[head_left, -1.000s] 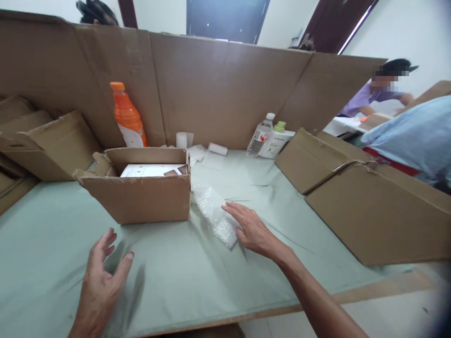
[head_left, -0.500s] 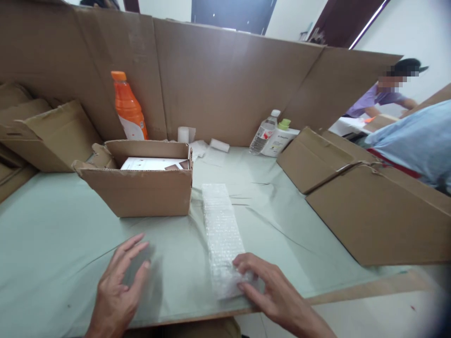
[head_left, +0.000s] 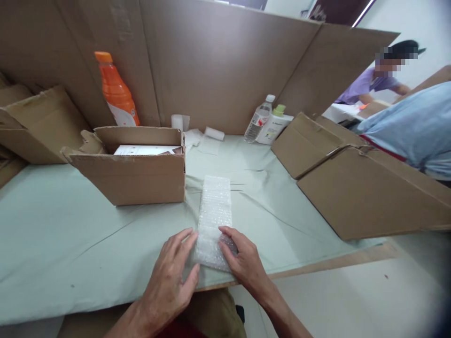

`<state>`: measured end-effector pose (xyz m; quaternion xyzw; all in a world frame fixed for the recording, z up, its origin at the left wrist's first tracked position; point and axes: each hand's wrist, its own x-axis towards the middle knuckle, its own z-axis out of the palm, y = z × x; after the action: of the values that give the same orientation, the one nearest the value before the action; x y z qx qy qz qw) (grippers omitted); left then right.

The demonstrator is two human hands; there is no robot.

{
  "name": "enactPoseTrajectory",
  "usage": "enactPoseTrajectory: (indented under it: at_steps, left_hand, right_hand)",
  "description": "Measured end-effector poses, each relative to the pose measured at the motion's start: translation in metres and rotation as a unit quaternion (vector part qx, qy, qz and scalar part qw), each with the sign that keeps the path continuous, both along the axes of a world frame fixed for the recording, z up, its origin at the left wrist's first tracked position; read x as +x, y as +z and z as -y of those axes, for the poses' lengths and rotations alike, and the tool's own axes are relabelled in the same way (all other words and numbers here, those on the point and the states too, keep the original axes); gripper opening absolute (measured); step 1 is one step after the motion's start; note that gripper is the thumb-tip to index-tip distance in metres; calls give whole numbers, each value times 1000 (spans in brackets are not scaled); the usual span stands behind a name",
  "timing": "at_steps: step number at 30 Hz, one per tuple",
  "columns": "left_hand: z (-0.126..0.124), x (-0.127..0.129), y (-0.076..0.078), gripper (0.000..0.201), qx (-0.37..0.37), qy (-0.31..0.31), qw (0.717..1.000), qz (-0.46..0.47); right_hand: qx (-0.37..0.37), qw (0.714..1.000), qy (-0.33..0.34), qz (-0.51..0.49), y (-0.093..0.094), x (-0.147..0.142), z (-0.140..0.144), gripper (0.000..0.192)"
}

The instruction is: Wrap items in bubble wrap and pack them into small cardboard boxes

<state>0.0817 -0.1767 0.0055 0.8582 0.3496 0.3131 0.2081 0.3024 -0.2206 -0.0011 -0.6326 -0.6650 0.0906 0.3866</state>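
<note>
A long strip of clear bubble wrap (head_left: 214,206) lies flat on the green cloth, its near end close to the table's front edge. My right hand (head_left: 243,256) is at its near right side, thumb and fingers closed on the wrap's edge. At the near left side is my left hand (head_left: 176,265), its fingers spread and thumb apart, fingertips by the wrap's left edge. It holds nothing; whether it touches the wrap I cannot tell. Behind and left stands an open cardboard box (head_left: 151,180) with a white box (head_left: 141,149) inside.
An orange bottle (head_left: 118,94), a clear water bottle (head_left: 259,121) and a white bottle with a green cap (head_left: 276,126) stand along the cardboard wall (head_left: 218,61). White rolls (head_left: 214,134) lie at the back. Cardboard boxes (head_left: 373,192) line the right side. Another person (head_left: 378,84) is at upper right.
My left hand has moved right, up to the bubble wrap. The strip has turned straighter, its near end shifted left with my right hand on it. The view has tilted down.
</note>
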Motion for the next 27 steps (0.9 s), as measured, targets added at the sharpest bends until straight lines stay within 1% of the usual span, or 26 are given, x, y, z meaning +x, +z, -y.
enactPoseTrajectory:
  at_steps: [3, 6, 7, 9, 11, 12, 15, 16, 18, 20, 22, 25, 27]
  left_hand:
    - [2, 6, 4, 48, 37, -50, 998, -27]
    - [4, 8, 3, 41, 39, -67, 996, -47]
    - [5, 9, 2, 39, 37, -67, 996, -50]
    - [4, 9, -1, 38, 34, -66, 996, -50]
    - [2, 10, -4, 38, 33, -66, 996, -47]
    - [0, 11, -4, 38, 34, -69, 996, -46]
    - [-4, 14, -3, 40, 26, -83, 996, -28]
    - [-6, 14, -1, 39, 10, -91, 996, -17]
    - [-8, 12, 3, 32, -45, -104, 994, 5]
    - [-11, 11, 6, 25, -98, -97, 990, 16]
    - [-14, 11, 7, 24, -112, -69, 991, 11]
    - [-19, 16, 3, 24, -75, -31, 997, -12]
    - [-22, 21, 0, 24, -45, -20, 998, -28]
  right_hand:
    - [51, 996, -11, 74, -5, 2, -1, 34]
    - [66, 993, -19, 100, 2, 6, 7, 36]
    - [63, 993, -11, 102, 5, 7, 11, 35]
    - [50, 992, 30, 108, 12, 10, 21, 34]
    - [27, 989, 73, 122, 15, 10, 28, 34]
    - [18, 988, 85, 128, 16, 10, 30, 31]
    - [20, 991, 77, 108, 14, 6, 30, 19]
    - [20, 994, 71, 85, 14, 5, 29, 18]
    - [-3, 997, 67, 33, 14, 3, 28, 18]
    - [-33, 998, 61, -3, 17, 2, 28, 18]
    - [-21, 999, 35, -5, 20, 2, 30, 21]
    - [37, 999, 0, 35, 23, 2, 35, 28]
    - [43, 996, 15, 71, 22, 1, 37, 28]
